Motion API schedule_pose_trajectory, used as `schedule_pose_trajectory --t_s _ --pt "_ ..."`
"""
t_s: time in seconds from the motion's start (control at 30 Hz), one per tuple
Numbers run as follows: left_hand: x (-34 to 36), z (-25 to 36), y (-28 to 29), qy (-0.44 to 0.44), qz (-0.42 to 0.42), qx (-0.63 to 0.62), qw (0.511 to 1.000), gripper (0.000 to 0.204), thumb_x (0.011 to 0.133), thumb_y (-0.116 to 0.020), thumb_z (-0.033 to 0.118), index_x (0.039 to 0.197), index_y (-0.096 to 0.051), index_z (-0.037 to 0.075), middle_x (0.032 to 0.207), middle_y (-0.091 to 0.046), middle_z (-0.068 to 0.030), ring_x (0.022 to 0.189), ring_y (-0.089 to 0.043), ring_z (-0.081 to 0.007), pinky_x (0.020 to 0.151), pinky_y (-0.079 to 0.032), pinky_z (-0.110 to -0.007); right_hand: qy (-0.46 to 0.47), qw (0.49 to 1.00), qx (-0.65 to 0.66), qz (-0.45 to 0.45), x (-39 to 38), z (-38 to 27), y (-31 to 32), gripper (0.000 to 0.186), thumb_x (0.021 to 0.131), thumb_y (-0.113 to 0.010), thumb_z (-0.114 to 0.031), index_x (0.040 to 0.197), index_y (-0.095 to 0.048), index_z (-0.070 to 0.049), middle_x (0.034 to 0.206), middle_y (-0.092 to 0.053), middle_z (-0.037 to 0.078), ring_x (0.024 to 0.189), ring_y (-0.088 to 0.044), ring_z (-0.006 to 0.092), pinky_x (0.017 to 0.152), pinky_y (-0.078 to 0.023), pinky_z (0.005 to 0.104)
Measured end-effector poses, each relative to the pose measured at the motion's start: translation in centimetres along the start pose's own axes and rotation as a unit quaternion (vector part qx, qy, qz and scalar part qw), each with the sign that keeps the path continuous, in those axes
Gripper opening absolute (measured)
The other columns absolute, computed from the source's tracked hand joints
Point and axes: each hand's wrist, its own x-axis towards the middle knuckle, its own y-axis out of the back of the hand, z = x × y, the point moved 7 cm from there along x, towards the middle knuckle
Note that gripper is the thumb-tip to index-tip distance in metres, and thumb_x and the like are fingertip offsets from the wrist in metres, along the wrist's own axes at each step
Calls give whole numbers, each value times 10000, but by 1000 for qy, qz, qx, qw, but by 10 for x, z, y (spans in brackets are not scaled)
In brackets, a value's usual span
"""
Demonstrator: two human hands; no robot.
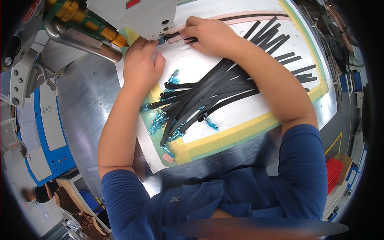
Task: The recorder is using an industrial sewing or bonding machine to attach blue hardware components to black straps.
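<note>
Both my hands are at the far side of a white work board, below a machine head. My left hand (143,62) has its fingers curled at a blue-wrapped metal hook (161,40) on the end of a black strap; its thumb stands apart and some fingertips are hidden. My right hand (210,37) is closed on the black strap, beside a pink guide strip (224,19) in which a black strap length lies. Nearer me, a crossed pile of black straps (216,86) spreads over the board, several blue-wrapped hooks (159,119) at its left end.
Yellow and green tape (224,132) borders the white board (236,120). At the far left stand a white machine head (136,16), a metal tube (82,41) and a gold cylinder (90,22). A blue-edged control panel (50,124) lies left of the metal table (90,104).
</note>
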Motion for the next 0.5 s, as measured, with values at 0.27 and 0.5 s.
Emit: schedule_pose_trajectory --t_s 0.27,0.5 --pt "-2 15 -10 -58 -17 37 997 623 934 -665 402 1424 -600 21 1405 -620 -174 1272 -604 -351 1078 -458 -458 -3 1000 -1 -5 -1 -1 0 371 853 -712 -130 1223 -736 -122 1174 -644 84 1005 -692 319 882 -562 442" --pt "-2 18 -13 -42 -29 66 996 618 946 -677 392 1432 -595 19 1437 -598 -186 1278 -597 -375 1089 -453 -462 2 1000 -7 2 -1 -1 -1 370 858 -717 -137 1227 -736 -127 1171 -645 76 999 -696 311 869 -567 434"
